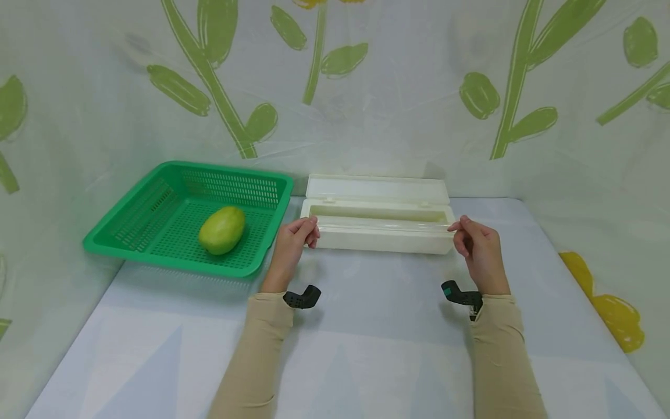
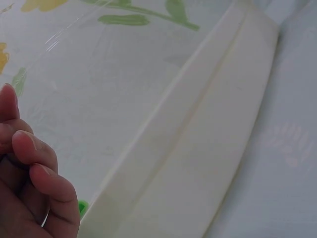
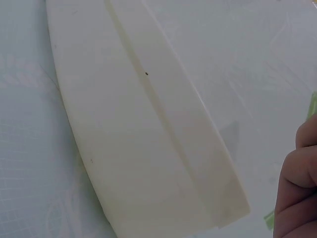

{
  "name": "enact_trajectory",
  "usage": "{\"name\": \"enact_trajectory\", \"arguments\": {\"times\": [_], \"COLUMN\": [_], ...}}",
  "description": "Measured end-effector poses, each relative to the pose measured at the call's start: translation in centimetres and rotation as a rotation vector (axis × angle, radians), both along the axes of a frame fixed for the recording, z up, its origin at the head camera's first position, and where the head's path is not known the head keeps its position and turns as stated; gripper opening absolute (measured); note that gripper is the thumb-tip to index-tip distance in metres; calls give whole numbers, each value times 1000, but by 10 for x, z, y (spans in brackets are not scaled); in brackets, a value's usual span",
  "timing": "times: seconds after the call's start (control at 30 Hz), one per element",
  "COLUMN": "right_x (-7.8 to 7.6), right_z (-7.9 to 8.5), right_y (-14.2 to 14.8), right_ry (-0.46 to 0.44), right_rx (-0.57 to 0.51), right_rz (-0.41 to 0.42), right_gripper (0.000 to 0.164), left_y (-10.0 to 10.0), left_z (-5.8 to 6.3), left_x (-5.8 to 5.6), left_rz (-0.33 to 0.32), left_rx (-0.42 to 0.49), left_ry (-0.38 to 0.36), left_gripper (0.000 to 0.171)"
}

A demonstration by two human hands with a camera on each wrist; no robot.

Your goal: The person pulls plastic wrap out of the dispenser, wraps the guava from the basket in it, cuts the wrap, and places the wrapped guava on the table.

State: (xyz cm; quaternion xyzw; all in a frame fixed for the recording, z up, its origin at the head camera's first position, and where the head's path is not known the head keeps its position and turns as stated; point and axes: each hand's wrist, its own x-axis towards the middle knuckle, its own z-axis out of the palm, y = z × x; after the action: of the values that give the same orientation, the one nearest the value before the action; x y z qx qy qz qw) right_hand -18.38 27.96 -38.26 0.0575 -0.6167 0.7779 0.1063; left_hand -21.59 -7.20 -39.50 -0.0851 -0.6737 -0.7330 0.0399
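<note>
A long white cling film box [image 1: 377,240] lies at the back of the table, its lid [image 1: 377,190] tipped back against the wall side. Along its front stretches the edge of a clear sheet of cling film [image 1: 387,226], seen as faint shiny lines. My left hand [image 1: 294,247] pinches the film's left end between thumb and forefinger. At the opposite end, my right hand [image 1: 480,256] pinches the film too. Both wrist views show the box's plain front, with curled fingers of the left hand [image 2: 39,173] and right hand [image 3: 299,183] beside it.
To the left of the box stands a green plastic basket [image 1: 157,260] with slotted walls. One yellow-green fruit [image 1: 222,230] lies in it. A pale cloth [image 1: 377,326] covers the table, and a leaf-patterned sheet [image 1: 398,93] hangs behind.
</note>
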Motion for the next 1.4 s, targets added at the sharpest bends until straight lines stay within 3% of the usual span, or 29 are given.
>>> {"name": "enact_trajectory", "arguments": {"times": [0.57, 0.6, 0.63, 0.77, 0.83, 0.87, 1.4], "right_x": [-3, -3, -3, -2, -2, -2, 1], "right_z": [0, 0, 0, 0, 0, 1, 5], "right_y": [-2, -2, -2, -2, -2, -2, -4], "right_ry": [24, 22, 20, 17, 16, 17, 35], "right_rx": [-32, -28, -23, -14, -17, -21, -10], "right_rz": [-10, -12, -14, -24, -21, -19, -39], "right_gripper": [30, 30, 30, 31, 31, 31, 33], "left_y": [0, 0, -1, -1, -1, 1, -1], "left_z": [4, 3, -9, -10, -10, 3, 7], "left_x": [2, 2, -6, -6, -6, 2, 2], "left_rz": [18, 18, 7, 4, 5, 17, 10], "left_rx": [-27, -25, -12, -16, -21, -33, -33], "left_ry": [8, 15, 27, 42, 39, 28, 25], "left_gripper": [37, 37, 36, 37, 36, 37, 37]}}
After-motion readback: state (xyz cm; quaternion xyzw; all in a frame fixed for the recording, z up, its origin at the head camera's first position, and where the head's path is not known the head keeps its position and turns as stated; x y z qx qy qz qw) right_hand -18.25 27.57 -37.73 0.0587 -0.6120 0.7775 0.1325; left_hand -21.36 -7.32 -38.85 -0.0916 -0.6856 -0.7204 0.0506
